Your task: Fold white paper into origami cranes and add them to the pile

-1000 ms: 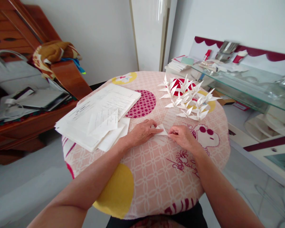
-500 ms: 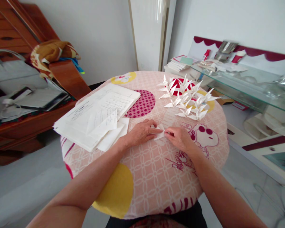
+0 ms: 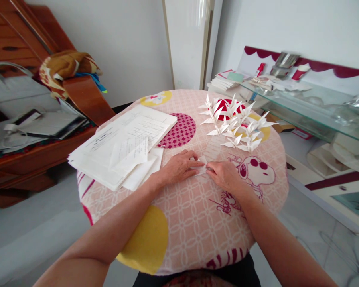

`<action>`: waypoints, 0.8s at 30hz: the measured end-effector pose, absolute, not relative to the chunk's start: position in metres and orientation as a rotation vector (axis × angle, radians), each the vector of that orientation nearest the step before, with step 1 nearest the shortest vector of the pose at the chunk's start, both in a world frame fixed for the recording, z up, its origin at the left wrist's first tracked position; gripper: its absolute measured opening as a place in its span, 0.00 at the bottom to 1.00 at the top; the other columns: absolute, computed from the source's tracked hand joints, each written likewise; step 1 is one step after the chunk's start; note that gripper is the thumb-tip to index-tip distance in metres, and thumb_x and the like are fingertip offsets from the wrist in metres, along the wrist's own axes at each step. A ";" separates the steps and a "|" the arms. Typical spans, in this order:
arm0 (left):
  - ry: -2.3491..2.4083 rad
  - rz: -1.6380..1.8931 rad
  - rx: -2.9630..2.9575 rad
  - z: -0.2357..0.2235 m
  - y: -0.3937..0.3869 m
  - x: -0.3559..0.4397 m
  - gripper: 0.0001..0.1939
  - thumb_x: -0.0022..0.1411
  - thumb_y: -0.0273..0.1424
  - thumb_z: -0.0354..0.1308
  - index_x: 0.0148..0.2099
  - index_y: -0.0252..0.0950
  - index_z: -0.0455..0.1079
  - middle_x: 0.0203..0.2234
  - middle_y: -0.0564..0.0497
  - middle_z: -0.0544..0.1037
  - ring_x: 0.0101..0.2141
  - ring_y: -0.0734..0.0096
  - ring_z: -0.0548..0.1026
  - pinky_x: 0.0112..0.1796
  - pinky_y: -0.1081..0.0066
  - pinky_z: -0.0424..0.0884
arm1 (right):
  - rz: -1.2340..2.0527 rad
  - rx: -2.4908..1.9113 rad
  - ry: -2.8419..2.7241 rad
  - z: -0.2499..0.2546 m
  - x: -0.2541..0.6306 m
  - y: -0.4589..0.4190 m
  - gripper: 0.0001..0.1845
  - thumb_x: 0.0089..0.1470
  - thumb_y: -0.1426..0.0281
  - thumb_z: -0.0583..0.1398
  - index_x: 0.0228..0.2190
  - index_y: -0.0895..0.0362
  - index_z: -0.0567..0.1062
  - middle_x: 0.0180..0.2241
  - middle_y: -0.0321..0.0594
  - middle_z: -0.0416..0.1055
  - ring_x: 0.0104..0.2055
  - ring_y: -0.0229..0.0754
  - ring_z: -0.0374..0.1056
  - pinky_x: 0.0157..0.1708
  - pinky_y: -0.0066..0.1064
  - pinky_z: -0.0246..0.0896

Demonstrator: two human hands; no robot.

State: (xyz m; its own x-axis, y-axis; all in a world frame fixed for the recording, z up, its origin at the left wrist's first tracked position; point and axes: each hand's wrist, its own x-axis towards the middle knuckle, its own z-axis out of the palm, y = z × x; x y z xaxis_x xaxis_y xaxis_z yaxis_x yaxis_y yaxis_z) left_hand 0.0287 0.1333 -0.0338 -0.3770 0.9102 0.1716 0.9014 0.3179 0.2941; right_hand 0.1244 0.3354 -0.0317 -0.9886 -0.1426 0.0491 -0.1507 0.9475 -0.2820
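Observation:
A small folded white paper [image 3: 201, 169] lies near the middle of the round table, partly covered by fingers. My left hand [image 3: 182, 165] holds it down from the left, fingertips bent onto the paper. From the right, my right hand [image 3: 223, 173] pinches the paper's edge between thumb and forefinger. The exact fold under the fingers is too small to make out. Beyond my right hand stand several folded white paper cranes [image 3: 235, 123], grouped close together.
A patterned pink cloth [image 3: 191, 215] covers the table. Left of my hands lies a stack of printed paper [image 3: 119, 139] with smaller loose sheets at its near edge. A glass shelf [image 3: 317, 107] with clutter stands at the right, a wooden bench [image 3: 86, 93] at the left.
My right hand has shifted slightly left, bringing its fingertips closer to my left hand and over the paper's edge. My left hand stays in place.

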 end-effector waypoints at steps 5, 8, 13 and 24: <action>2.552 0.530 1.738 -0.035 0.132 0.030 0.18 0.68 0.34 0.57 0.58 0.45 0.73 0.52 0.44 0.71 0.46 0.62 0.71 0.49 0.62 0.70 | 0.637 0.268 -3.011 -0.036 0.125 0.345 0.12 0.56 0.75 0.57 0.34 0.56 0.81 0.28 0.42 0.77 0.30 0.43 0.67 0.31 0.31 0.52; 2.534 0.524 1.745 -0.036 0.130 0.029 0.19 0.68 0.34 0.57 0.60 0.46 0.72 0.52 0.44 0.71 0.46 0.62 0.71 0.49 0.62 0.69 | 0.621 0.330 -2.994 -0.036 0.125 0.349 0.13 0.53 0.76 0.56 0.34 0.56 0.81 0.26 0.40 0.76 0.28 0.41 0.65 0.31 0.31 0.50; 2.489 0.589 1.750 -0.036 0.129 0.025 0.19 0.69 0.35 0.56 0.60 0.45 0.72 0.52 0.44 0.71 0.47 0.63 0.71 0.49 0.63 0.69 | 0.470 0.411 -3.005 -0.039 0.125 0.349 0.13 0.54 0.76 0.56 0.34 0.58 0.80 0.29 0.43 0.77 0.28 0.42 0.65 0.30 0.31 0.49; 2.467 0.630 1.758 -0.035 0.129 0.024 0.19 0.68 0.35 0.57 0.60 0.45 0.72 0.51 0.44 0.72 0.46 0.63 0.72 0.48 0.63 0.69 | 0.689 0.423 -2.927 -0.044 0.124 0.356 0.12 0.57 0.75 0.56 0.30 0.57 0.81 0.28 0.41 0.77 0.30 0.41 0.67 0.32 0.30 0.53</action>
State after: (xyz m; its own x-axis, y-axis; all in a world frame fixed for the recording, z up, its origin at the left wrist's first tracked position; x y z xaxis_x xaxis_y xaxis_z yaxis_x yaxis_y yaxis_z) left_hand 0.0240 0.1291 -0.0351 -0.3534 0.9152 0.1936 0.8960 0.2716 0.3514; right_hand 0.1236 0.3556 -0.0439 -0.9557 -0.2441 0.1645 -0.2919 0.8586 -0.4214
